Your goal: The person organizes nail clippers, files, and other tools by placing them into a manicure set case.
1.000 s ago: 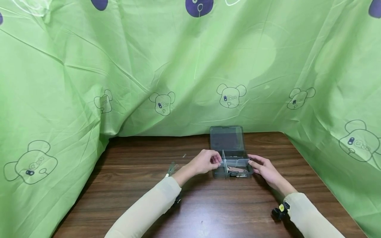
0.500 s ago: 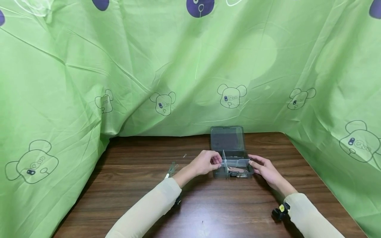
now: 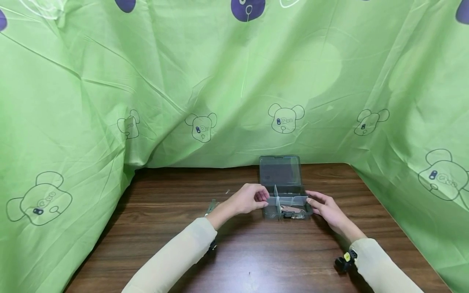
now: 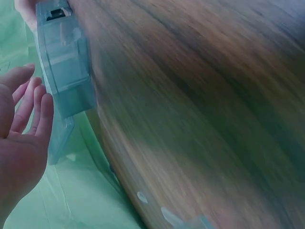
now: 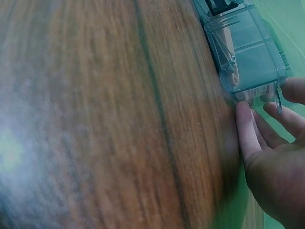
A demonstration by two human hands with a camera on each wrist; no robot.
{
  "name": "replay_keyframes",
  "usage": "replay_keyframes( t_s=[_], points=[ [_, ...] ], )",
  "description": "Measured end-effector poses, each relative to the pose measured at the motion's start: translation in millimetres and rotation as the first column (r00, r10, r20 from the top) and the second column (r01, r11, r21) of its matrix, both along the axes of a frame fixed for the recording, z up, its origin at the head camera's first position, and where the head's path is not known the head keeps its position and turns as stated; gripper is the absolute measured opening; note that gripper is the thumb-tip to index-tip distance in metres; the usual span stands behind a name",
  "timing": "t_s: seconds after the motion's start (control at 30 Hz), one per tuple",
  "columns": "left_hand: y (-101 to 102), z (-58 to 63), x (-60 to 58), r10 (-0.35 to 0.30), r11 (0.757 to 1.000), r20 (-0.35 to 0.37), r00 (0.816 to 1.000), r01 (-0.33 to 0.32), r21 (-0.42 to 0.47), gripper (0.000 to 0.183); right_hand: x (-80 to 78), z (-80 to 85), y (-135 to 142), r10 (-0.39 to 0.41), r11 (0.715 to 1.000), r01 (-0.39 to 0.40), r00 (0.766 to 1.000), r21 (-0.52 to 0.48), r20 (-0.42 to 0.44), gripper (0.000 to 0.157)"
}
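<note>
A clear grey storage box [image 3: 271, 213] stands near the table's back, its lid [image 3: 280, 171] tipped up behind it. Inside it stand a long translucent divider [image 3: 293, 200] and an upright cross divider [image 3: 276, 190]. Beside the box's left end, my left hand [image 3: 250, 198] has loosely bent fingers; the left wrist view shows nothing between them. My right hand [image 3: 331, 212] holds the box's right end, fingertips on the side wall and thumb by the rim. A slim pinkish item [image 3: 291, 209] lies in the front right compartment, with a small metallic piece [image 3: 297, 216] near it.
A thin greenish translucent piece [image 3: 211, 205] lies on the wooden table [image 3: 176, 191], partly hidden by the left forearm. A tiny clear piece [image 3: 227, 191] lies farther back. Green curtain [image 3: 220, 81] hangs along the table's back and sides.
My left hand has let go of the divider and drawn slightly left, away from it. The right hand keeps its place at the box's right end.
</note>
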State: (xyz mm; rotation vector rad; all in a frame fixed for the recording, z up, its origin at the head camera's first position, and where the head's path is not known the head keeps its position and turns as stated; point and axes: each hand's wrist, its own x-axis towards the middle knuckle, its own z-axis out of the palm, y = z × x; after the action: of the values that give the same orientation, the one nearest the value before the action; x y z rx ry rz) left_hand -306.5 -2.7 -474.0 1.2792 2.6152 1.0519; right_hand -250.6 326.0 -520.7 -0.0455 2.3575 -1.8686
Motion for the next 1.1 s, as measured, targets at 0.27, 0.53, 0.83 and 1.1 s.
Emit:
replay_keyframes(
  t_s=[0.27,0.53,0.83,1.1],
  points=[
    [-25,5.5,-3.7,0.025,1.0,-0.033,0.999,-0.026,-0.015,0.016,0.9,1.9,0,-0.009,1.0,0.009,1.0,-0.008,0.0,0.057],
    [-53,4.8,-14.9,0.097,0.995,-0.017,0.995,-0.097,-0.005,0.016,0.9,0.1,1,0.002,1.0,-0.002,1.0,0.008,-0.005,0.058],
    [-84,-0.5,-27.8,0.206,0.979,-0.03,0.978,-0.205,0.011,0.017,1.0,4.0,-1,0.011,1.0,-0.011,1.0,0.009,-0.008,0.059],
    [-100,-6.5,-37.6,0.267,0.964,-0.018,0.963,-0.267,0.01,0.02,0.9,2.0,1,0.011,1.0,-0.011,1.0,0.006,-0.003,0.06]
  ],
)
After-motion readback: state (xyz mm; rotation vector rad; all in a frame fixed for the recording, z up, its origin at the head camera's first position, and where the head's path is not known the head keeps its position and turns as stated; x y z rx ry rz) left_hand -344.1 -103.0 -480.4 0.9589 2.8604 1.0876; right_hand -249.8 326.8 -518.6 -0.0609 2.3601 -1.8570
